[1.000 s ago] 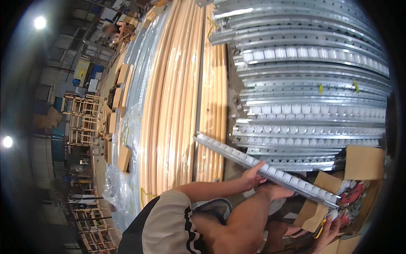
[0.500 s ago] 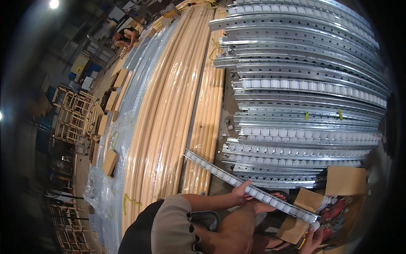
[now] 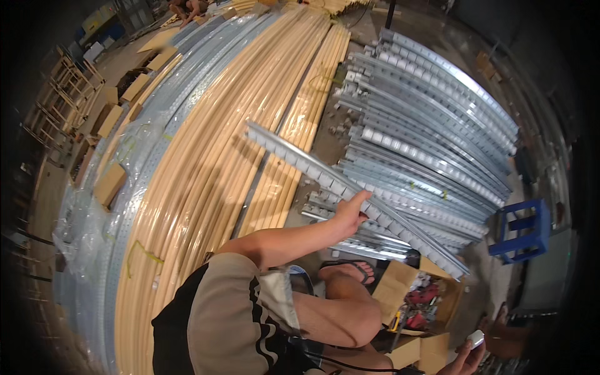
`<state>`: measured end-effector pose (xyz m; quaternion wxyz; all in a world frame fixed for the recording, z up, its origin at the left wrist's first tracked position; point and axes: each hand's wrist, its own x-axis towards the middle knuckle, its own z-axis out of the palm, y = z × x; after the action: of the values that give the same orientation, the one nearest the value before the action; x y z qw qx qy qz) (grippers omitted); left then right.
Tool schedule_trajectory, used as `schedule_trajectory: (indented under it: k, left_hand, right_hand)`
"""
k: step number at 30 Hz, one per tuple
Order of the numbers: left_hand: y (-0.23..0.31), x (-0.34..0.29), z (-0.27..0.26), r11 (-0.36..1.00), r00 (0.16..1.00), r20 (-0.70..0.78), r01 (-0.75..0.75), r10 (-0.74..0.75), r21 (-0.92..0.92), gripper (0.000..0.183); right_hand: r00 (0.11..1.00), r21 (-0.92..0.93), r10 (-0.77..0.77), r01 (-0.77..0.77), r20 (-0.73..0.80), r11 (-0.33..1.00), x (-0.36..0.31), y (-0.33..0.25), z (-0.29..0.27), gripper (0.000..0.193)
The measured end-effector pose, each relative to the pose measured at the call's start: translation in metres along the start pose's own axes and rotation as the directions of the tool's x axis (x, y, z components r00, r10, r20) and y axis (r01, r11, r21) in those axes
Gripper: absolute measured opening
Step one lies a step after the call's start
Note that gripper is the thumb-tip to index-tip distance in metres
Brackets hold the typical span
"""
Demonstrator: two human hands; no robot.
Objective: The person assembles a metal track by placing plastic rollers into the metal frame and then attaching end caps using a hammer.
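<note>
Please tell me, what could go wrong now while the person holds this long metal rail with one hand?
1. The left hand grips the long roller rail near its middle only, so either end could tip and swing into the stacked metal rails.
2. If the rail slips, it may drop toward the sandalled foot just below it.
3. The right hand holds a small white object and is probably not free to steady the rail.

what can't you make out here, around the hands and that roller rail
- Right hand, head view: cut off by the lower edge; the small white thing it holds is too small to identify.
- Left hand: its fingers wrap behind the rail, so they are hidden.
- Box contents: too small.
</note>
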<state>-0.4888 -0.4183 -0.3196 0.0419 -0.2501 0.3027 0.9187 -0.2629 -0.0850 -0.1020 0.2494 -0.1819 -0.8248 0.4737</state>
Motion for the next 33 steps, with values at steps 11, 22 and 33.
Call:
schedule_trajectory:
  k: [11,22,33]
  left_hand:
    - [0.161,0.002,0.155,0.669,0.715,0.541,-0.665,0.443,0.332,0.037]
    - [0.219,-0.019,0.141,0.064,0.552,0.827,-0.826,-0.108,0.56,0.071]
    - [0.194,-0.067,0.092,-0.194,0.49,0.751,-0.87,-0.442,0.453,0.064]
  right_hand:
    - [0.981,0.509,-0.193,0.15,0.032,0.848,0.001,-0.067,0.002,0.033]
    - [0.956,0.441,-0.29,0.245,0.036,0.863,-0.004,-0.108,-0.031,0.04]
    - [0.813,-0.295,-0.525,0.581,0.251,0.758,0.038,-0.116,-0.072,0.04]
